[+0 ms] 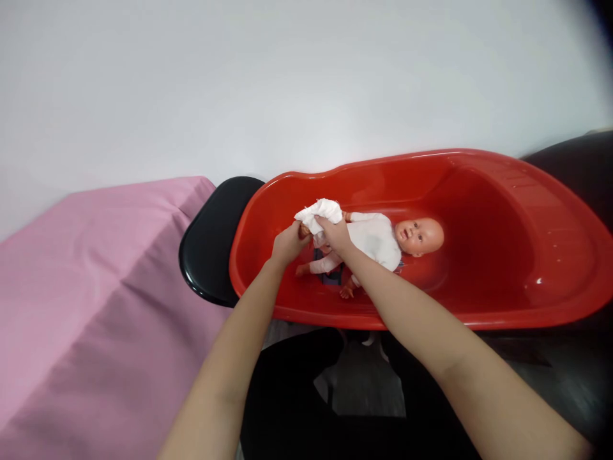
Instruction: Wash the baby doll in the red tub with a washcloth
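A baby doll (373, 237) in a white top lies on its back in a red baby bathtub (488, 255), its head to the right. My right hand (338, 235) is closed on a crumpled white cloth (320, 212) over the doll's raised leg. Close beside it, my left hand (288, 244) is closed around the foot of that leg, just under the cloth's left edge. The foot is mostly hidden by my fingers and the cloth. The doll's other leg (325, 263) rests low in the tub.
Left of the tub is a black, smooth-topped seat or stand (218, 239). Pink fabric (96, 255) covers a surface at the far left. A white wall (287, 83) rises behind. Dark clothed legs (292, 383) show below the tub, and a dark surface (579, 166) lies behind its right end.
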Tool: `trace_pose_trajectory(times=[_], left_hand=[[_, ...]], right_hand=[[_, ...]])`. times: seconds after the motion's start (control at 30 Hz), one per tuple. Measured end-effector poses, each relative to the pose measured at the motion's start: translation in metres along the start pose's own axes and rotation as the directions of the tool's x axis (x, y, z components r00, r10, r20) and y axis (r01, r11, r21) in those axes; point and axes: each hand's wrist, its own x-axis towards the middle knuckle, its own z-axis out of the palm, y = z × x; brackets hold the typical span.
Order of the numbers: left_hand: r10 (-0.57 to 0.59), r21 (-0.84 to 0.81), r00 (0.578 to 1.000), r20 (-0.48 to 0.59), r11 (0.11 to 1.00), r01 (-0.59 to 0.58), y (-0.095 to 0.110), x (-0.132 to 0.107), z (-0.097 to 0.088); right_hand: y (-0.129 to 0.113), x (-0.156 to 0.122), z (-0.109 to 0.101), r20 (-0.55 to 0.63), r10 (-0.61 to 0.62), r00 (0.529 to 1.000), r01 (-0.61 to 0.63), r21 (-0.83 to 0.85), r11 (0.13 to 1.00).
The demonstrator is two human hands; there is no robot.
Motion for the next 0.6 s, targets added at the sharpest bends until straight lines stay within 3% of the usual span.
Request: trace_pose_trajectory(times=[0.13, 0.23, 0.33, 0.6], left_hand=[[-0.016, 0.009, 1.0, 0.022, 1.0, 0.016, 0.0044, -0.0018, -0.0044], [-0.022, -0.002, 0.998, 0.052, 1.0, 0.022, 0.0077, -0.0041, -0.0082], [-0.017, -0.006, 0.997, 0.072, 1.0, 0.018, 0.0088, -0.0045, -0.0098], [-0.025, 0.037, 0.995, 0.093, 0.999, 0.021, 0.0062, -0.0008, -0.0066]], right_hand=[[-0.0039, -0.0012, 0.0015, 0.03, 0.014, 0.999, -0.014, 0.009, 1.0], [-0.0037, -0.0018, -0.0012, 0.175, 0.094, 0.98, -0.055, -0.217, 0.975], [-0.0036, -0.0037, -0.0019, 0.319, 0.069, 0.945, 0.067, -0.396, 0.916], [0.0005, -0.0064, -0.008, 0.495, -0.162, 0.854, 0.389, -0.4, 0.83]])
